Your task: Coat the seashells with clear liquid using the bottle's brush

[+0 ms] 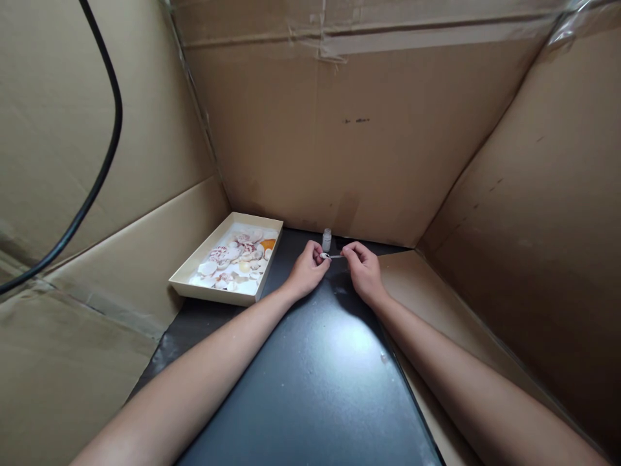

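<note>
My left hand (pixel 310 266) is closed, its thumb and fingers pinching a small whitish shell (pixel 325 256) with a dark spot. From the right, my right hand (pixel 361 268) pinches a thin pale stick (pixel 336 257). The stick's far end meets the shell; whether its tip is a brush or a swab is too small to tell. Just behind my left fingertips a small clear glass bottle (pixel 326 241) stands upright, with something pale inside.
Left of my hands lies a shallow cream tray (pixel 220 294) of assorted shells. The dark tabletop (pixel 291 388) is enclosed by cardboard walls (pixel 301 142). A black cable (pixel 116 110) hangs at the left. Flat cardboard (pixel 417 285) lies along the right.
</note>
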`<state>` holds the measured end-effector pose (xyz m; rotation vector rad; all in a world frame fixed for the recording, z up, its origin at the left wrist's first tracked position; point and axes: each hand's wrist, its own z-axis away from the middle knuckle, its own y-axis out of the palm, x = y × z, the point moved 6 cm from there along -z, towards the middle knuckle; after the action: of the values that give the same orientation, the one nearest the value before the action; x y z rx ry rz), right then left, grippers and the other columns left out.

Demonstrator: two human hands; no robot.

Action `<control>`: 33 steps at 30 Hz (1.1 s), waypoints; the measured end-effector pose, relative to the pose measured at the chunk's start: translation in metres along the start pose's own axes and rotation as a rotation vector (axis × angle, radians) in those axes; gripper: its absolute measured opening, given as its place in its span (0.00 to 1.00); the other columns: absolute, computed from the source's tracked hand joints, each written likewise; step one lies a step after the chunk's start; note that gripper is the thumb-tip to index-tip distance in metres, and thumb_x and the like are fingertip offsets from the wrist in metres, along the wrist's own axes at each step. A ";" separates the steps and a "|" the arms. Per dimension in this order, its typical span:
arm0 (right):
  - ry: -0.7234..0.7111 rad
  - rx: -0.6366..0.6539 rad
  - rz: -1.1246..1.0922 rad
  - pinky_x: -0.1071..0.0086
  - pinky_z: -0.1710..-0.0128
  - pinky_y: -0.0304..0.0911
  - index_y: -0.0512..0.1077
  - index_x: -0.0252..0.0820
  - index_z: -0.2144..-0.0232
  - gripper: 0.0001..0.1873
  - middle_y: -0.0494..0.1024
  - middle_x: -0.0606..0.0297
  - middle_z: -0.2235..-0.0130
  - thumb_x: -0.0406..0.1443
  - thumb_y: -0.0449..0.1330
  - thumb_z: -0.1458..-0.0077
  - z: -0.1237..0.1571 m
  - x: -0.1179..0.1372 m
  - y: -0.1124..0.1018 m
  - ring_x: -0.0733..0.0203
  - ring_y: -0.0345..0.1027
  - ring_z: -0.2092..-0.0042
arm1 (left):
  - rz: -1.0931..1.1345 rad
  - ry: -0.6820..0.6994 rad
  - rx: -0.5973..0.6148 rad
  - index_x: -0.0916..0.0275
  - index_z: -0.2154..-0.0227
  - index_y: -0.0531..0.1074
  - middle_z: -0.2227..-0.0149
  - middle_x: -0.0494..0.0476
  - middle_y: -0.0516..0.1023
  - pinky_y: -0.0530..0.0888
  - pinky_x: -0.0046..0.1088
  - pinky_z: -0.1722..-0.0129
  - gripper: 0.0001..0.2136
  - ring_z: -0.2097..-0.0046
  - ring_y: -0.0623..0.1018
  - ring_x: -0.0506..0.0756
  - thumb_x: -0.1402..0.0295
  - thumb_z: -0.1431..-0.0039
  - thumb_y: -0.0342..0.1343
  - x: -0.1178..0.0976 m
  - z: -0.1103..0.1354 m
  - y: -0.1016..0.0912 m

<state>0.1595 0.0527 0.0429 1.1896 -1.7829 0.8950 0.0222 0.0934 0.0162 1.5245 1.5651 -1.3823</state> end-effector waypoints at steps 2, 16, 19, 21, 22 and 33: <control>0.003 -0.041 0.056 0.70 0.71 0.54 0.67 0.42 0.77 0.14 0.66 0.69 0.77 0.44 0.54 0.46 0.000 -0.001 -0.002 0.64 0.57 0.73 | -0.009 -0.002 -0.004 0.61 0.68 0.59 0.75 0.44 0.61 0.60 0.22 0.71 0.08 0.73 0.62 0.46 0.71 0.46 0.54 0.000 0.000 0.000; -0.008 -0.077 0.077 0.70 0.69 0.55 0.66 0.42 0.75 0.14 0.67 0.68 0.75 0.45 0.54 0.45 0.000 -0.001 -0.003 0.62 0.59 0.70 | -0.003 0.007 0.003 0.61 0.67 0.59 0.74 0.44 0.61 0.60 0.22 0.71 0.08 0.72 0.62 0.46 0.74 0.47 0.53 0.002 0.000 0.000; -0.047 -0.024 0.038 0.71 0.70 0.55 0.67 0.42 0.73 0.13 0.67 0.68 0.74 0.45 0.54 0.44 0.001 0.003 0.001 0.63 0.59 0.71 | 0.020 0.006 0.014 0.61 0.67 0.58 0.74 0.45 0.60 0.61 0.22 0.70 0.08 0.72 0.62 0.46 0.75 0.47 0.52 0.000 0.000 0.000; -0.076 0.045 0.034 0.71 0.71 0.54 0.68 0.42 0.73 0.13 0.67 0.69 0.75 0.45 0.54 0.44 0.002 0.005 0.005 0.64 0.58 0.72 | 0.022 0.008 0.015 0.61 0.67 0.59 0.73 0.45 0.60 0.61 0.21 0.70 0.08 0.71 0.62 0.46 0.77 0.47 0.52 -0.003 0.000 0.000; -0.074 0.054 0.056 0.71 0.72 0.53 0.68 0.42 0.73 0.13 0.66 0.69 0.75 0.44 0.54 0.44 0.002 0.005 0.006 0.64 0.57 0.73 | 0.018 0.009 0.013 0.61 0.67 0.59 0.73 0.45 0.60 0.61 0.21 0.70 0.08 0.71 0.62 0.46 0.77 0.47 0.51 -0.004 0.001 0.000; -0.082 0.053 0.176 0.71 0.72 0.52 0.69 0.42 0.72 0.11 0.66 0.70 0.76 0.43 0.54 0.44 0.003 0.003 0.005 0.64 0.57 0.74 | 0.000 -0.003 0.003 0.62 0.66 0.61 0.72 0.45 0.60 0.60 0.22 0.69 0.11 0.71 0.62 0.47 0.82 0.50 0.49 -0.003 0.000 -0.002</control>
<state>0.1531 0.0507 0.0435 1.1301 -1.9642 1.0129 0.0213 0.0928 0.0191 1.5237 1.5619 -1.3869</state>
